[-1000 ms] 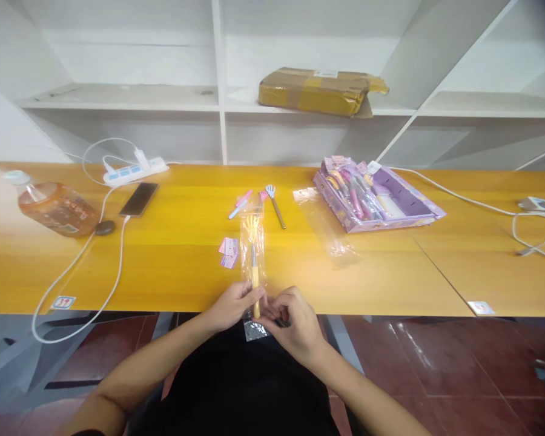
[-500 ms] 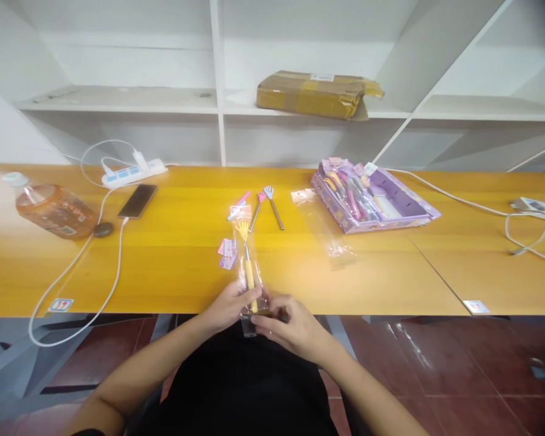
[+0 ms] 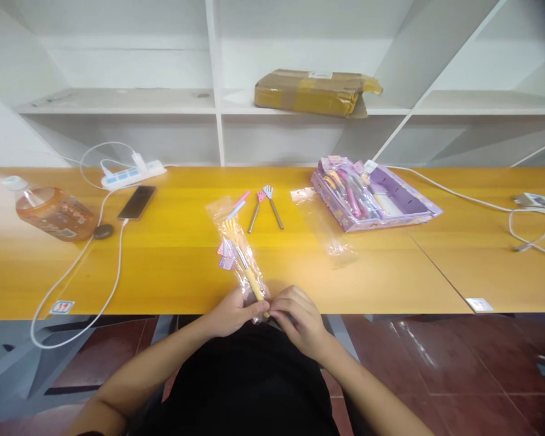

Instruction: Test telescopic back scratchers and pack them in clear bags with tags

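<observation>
A yellow hand-shaped scratcher (image 3: 251, 280) lies in a clear plastic sleeve, tilted with its claw up and to the left. My left hand (image 3: 233, 313) is closed around the lower handle and sleeve. The fingertips of my right hand (image 3: 298, 316) pinch at the handle's bottom end. Beyond them, a pink-clawed scratcher (image 3: 255, 213) and a blue-clawed scratcher (image 3: 274, 208) rest on the table. Pink and blue sticks (image 3: 238, 204) lie to their left, partly behind the sleeve. Small printed cards (image 3: 226, 261) sit under the sleeve's left side.
On the table (image 3: 172, 266), a purple box (image 3: 409, 197) holds packaged scratchers, with an empty clear sleeve (image 3: 322, 227) beside it. A bottle (image 3: 57, 212), phone (image 3: 137, 202), power strip (image 3: 134, 174) and white cables are at left. A taped carton (image 3: 309, 94) sits on the shelf.
The sleeved scratcher has tilted, its claw swinging left and its handle end shifting right. My right hand's fingers have closed in at the handle's end.
</observation>
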Demonstrator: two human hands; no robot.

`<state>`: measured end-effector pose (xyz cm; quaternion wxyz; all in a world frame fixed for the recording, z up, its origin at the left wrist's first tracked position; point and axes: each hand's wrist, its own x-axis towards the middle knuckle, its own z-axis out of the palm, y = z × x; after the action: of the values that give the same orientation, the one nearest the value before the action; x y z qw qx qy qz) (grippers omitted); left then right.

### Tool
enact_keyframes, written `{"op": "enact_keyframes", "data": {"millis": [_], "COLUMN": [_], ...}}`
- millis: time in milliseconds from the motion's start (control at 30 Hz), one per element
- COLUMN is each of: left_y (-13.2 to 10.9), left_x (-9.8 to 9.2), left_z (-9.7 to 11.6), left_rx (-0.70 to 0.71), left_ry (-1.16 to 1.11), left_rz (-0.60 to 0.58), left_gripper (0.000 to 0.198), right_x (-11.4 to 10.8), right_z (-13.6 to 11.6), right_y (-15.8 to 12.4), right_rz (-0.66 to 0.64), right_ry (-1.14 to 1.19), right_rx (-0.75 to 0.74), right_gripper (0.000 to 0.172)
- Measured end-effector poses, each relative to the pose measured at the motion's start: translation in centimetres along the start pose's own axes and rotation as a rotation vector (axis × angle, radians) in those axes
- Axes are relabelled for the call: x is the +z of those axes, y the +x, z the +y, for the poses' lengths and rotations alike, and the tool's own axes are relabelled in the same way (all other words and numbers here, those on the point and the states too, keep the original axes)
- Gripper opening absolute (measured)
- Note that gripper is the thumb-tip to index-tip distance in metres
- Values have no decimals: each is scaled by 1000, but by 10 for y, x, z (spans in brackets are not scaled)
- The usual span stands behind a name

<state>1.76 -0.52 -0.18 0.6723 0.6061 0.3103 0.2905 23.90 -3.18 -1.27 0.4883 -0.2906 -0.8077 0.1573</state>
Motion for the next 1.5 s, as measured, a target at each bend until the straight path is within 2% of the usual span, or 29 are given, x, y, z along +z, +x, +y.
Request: {"op": "enact_keyframes", "data": {"millis": [133, 300, 467, 600, 667, 733, 800, 1033, 1233, 1300, 1367, 1433, 1500], "left_y": [-2, -4, -3, -4, -4, -5, -5, -5, -9, -12, -15, -17, -16], "left_x": [-1, -2, 2, 2, 1, 0, 0, 0, -4, -6, -9, -12, -15], "left_z": [4, 8, 6, 3, 3, 5, 8, 11, 6, 8, 13, 18, 20], "left_rx": [26, 62, 9, -2, 14, 24, 34, 60, 13, 1, -16, -41, -80], "left_ry": [44, 194, 236, 160, 157, 175, 221, 360, 158, 97, 79, 116, 168], "left_rz": [-45, -29, -19, -99, -112, -129, -143, -122, -238, -244, -287, -408, -604], "left_gripper": [44, 47, 23, 22, 22, 21, 20, 23, 26, 26, 23, 19, 18], "right_x": [0, -3, -2, -2, -3, -4, -5, -9, -19, -24, -28, -32, -31], "right_z": [1, 3, 8, 13, 15, 16, 17, 18, 15, 13, 11, 12, 15], "right_y": [1, 0, -4, -7, -7, -6, -6, -4, 3, 6, 10, 16, 23], "right_rz": [1, -1, -12, -22, -120, -246, -314, -315, -425, -482, -478, -412, -369], "right_ry": [24, 29, 56, 123, 145, 146, 136, 248, 381, 430, 424, 342, 211], "right_rx": [66, 124, 165, 339, 402, 392, 356, 317, 327, 342, 392, 449, 442], "right_gripper": [18, 16, 15, 21, 21, 30, 41, 48, 50, 51, 52, 49, 37]}}
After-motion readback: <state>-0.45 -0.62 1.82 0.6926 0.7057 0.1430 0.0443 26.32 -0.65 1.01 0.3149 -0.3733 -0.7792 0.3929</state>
